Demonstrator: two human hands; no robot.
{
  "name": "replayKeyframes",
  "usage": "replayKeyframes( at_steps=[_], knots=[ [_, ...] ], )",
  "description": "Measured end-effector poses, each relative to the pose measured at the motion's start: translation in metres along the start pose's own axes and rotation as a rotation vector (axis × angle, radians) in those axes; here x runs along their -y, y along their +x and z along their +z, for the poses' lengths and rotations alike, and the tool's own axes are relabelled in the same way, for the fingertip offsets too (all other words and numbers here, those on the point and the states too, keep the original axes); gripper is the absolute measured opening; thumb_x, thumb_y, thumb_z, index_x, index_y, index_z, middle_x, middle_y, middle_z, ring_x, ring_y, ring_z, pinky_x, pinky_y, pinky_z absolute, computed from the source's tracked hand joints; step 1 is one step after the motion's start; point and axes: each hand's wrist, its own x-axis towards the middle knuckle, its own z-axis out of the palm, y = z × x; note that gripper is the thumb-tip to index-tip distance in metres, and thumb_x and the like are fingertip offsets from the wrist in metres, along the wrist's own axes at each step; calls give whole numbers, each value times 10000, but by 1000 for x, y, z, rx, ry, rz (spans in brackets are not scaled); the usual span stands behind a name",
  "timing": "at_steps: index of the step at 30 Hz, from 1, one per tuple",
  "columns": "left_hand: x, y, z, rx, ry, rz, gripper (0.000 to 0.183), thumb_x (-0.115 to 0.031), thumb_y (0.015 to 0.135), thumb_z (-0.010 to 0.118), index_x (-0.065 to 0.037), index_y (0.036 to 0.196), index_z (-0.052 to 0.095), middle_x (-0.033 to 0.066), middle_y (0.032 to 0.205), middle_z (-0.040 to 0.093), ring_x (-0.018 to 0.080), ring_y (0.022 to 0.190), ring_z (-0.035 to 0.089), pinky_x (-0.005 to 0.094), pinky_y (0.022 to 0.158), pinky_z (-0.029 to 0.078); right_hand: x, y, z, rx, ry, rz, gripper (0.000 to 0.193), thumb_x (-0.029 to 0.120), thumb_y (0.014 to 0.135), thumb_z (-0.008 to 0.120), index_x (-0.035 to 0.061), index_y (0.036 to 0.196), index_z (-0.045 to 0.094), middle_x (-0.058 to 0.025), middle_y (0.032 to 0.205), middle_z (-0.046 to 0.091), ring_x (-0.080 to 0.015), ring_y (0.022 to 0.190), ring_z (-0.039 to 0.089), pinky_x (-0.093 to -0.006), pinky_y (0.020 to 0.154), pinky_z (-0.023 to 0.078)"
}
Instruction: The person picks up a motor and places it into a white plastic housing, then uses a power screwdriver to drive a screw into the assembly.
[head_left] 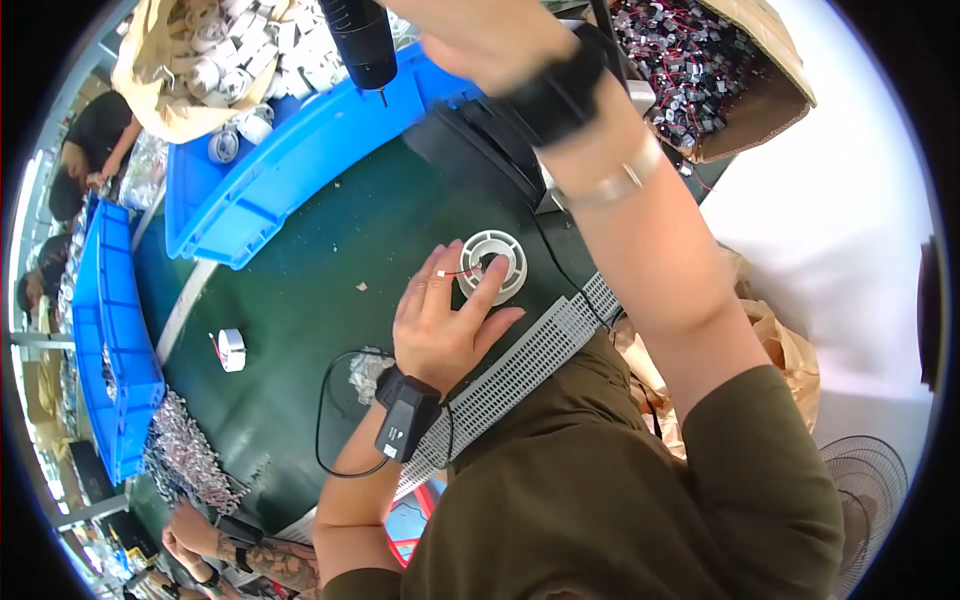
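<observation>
My left hand [440,318] lies over the green work surface with its fingers stretched and the thumb apart. Its index fingertip rests in the centre of a white round plastic housing [513,283], and other fingers are at the housing's left edge. A small white connector [441,274] on thin red and black wires sticks out beside these fingers. High in the view, my right hand [490,45] is blurred by motion and its fingers are hidden past the upper edge. Close to it hangs a black electric screwdriver [362,42], bit downward; whether I grip it does not show.
A blue bin [300,180] and a bag of white plastic parts [215,50] stand far left. A cardboard box [780,105] of small wired parts is far right. A white round part [231,350] and a screw pile [190,455] lie left. Other people work beyond.
</observation>
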Motion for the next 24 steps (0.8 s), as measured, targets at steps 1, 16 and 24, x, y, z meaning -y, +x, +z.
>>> replayKeyframes(
  at_steps=[1,16,24],
  knots=[
    [-5,6,3,3,-30,3,435,-285,707,765,-148,1102,641,171,1129,574,339,964,607,392,768,531,-3,17,-9,68,-12,-23,333,76,776,714,-28,1048,552,-68,944,606,-115,808,578,-245,698,481],
    [12,3,10,-9,-232,-65,392,-42,670,761,-65,1048,662,200,1198,553,323,967,614,356,777,535,61,-88,-105,-193,-170,20,122,22,780,650,-7,869,573,-54,703,581,-130,543,557,-243,509,454],
    [10,1,12,6,-246,-49,389,-6,663,749,-31,1040,654,239,1203,529,332,947,633,359,748,556,54,-99,-127,-235,-153,-38,175,-4,766,651,-23,915,562,-57,715,577,-131,562,562,-250,521,459]
  ],
)
